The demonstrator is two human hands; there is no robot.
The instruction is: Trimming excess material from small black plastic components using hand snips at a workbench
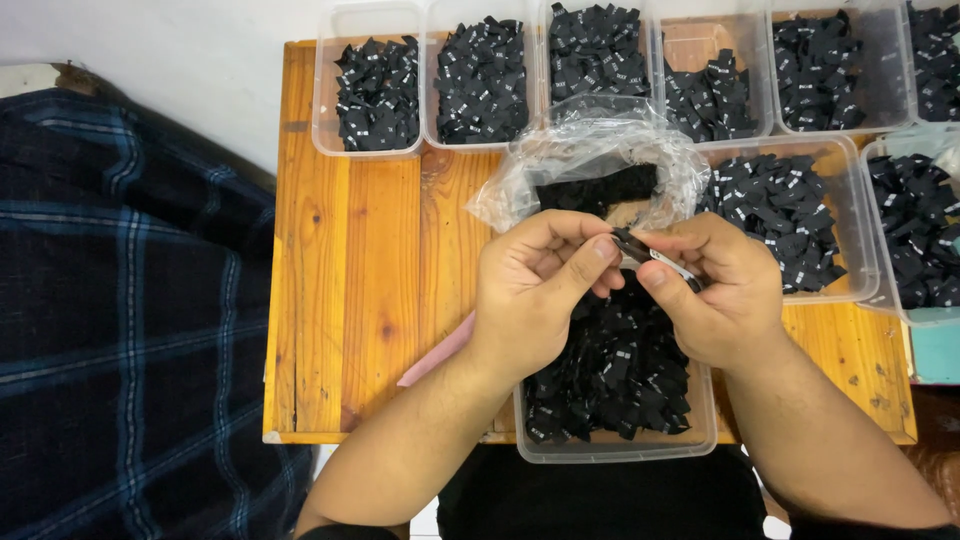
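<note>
From where I'm watching, both hands meet over the near clear tub point(700, 430), and between them sits a small black woven label point(655, 257) with a pale printed strip, pinched just above the heap of identical labels filling that tub. My left hand point(535, 290) has thumb and forefinger closed on the label's left end, and the right hand point(725, 290) has its thumb pressed along the other end with the remaining fingers curled under; both grips are closed tight on the same piece, nothing else in either hand as far as I can tell. I judge this thing to be nearly weightless, soft and floppy, thin like folded ribbon, so it will bend or slip away rather than resist; it is not fragile, but it is easy to lose or to pick up doubled with a neighbour. The best hold, I reckon, is a fingertip pinch at the short ends or on the folded edge, keeping the printed face showing. Just beyond the hands lies a crumpled clear plastic bag point(600, 150) with more black pieces inside, resting on the wooden surface point(350, 260). More tubs of labels point(380, 95) line the far edge and the right side. Dark plaid cloth point(110, 300) lies to the left of the surface
</note>
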